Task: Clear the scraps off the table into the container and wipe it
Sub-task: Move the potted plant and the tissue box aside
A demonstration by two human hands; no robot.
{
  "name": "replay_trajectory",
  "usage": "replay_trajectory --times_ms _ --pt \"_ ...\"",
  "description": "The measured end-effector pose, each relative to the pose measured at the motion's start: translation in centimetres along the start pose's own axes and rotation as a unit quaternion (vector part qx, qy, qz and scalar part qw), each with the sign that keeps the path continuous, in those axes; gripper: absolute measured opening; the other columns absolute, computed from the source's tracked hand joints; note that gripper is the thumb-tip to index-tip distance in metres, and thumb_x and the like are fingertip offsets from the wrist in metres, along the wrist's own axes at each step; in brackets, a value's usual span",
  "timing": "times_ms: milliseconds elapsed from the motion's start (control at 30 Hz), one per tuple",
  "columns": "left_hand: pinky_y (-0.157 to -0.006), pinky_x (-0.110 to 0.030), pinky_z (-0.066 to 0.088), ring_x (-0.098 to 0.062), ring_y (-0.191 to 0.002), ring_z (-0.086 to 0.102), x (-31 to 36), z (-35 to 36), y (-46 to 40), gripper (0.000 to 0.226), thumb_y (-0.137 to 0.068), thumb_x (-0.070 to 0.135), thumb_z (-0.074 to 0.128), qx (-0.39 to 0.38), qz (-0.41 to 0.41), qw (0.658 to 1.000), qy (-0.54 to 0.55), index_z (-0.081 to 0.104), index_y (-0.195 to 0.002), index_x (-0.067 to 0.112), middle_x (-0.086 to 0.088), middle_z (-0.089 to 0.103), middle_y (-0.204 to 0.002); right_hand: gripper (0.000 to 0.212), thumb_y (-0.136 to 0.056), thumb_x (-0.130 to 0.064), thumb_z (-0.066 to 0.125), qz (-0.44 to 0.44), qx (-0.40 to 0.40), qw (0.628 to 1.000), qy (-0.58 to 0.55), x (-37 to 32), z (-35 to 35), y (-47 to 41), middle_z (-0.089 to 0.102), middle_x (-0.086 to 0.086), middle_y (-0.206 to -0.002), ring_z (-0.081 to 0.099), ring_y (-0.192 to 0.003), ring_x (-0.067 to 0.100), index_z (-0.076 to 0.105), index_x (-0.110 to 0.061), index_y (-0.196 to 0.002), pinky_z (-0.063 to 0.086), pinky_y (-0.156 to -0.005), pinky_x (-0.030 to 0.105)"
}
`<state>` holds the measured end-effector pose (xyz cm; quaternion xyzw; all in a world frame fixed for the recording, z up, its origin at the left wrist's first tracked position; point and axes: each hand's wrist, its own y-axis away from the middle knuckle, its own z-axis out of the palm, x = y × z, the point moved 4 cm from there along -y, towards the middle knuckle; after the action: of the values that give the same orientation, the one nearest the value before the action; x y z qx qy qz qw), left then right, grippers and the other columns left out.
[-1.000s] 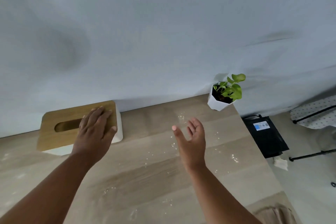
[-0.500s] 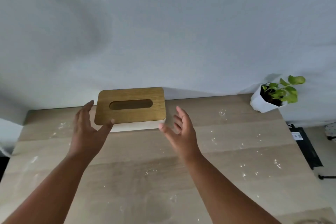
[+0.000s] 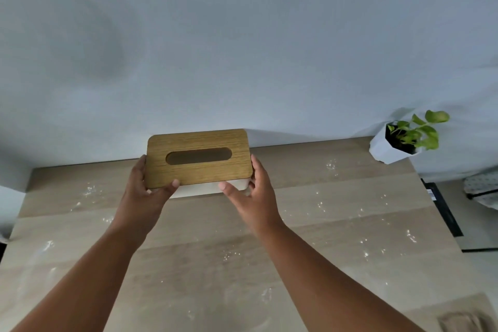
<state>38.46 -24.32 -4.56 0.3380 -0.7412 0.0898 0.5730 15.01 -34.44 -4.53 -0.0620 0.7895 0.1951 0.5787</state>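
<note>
A white tissue box with a wooden slotted lid [image 3: 199, 159] sits at the back middle of the wooden table [image 3: 336, 224], against the wall. My left hand [image 3: 145, 191] grips its left end, thumb on the lid's front edge. My right hand [image 3: 253, 191] holds the right end, thumb on the white front and fingers along the side. Small white scraps [image 3: 331, 164] lie scattered over the table, on both sides of the box and nearer me. No tissue shows in the slot.
A small green plant in a white faceted pot [image 3: 390, 148] stands at the table's back right corner. Off the right edge, a dark box [image 3: 442, 210] lies on the floor. A beige cloth [image 3: 463, 321] shows at the bottom right.
Both hands have reached forward and closed around the ends of the tissue box. One second ago the left hand rested flat on the lid and the view pointed further right.
</note>
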Motion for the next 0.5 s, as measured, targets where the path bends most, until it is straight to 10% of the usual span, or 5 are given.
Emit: replay_trajectory --times_ms 500 --pt "-0.098 -0.030 0.047 0.004 -0.110 0.064 1.4 1.4 1.2 0.083 -0.070 0.044 0.085 -0.026 0.043 0.997 0.061 0.042 -0.140 0.054 0.025 0.064 -0.127 0.097 -0.084 -0.054 0.080 -0.009 0.015 1.000 0.007 -0.1 -1.5 0.0 0.041 -0.012 -0.161 0.041 -0.146 0.005 0.026 -0.035 -0.161 0.039 -0.120 0.032"
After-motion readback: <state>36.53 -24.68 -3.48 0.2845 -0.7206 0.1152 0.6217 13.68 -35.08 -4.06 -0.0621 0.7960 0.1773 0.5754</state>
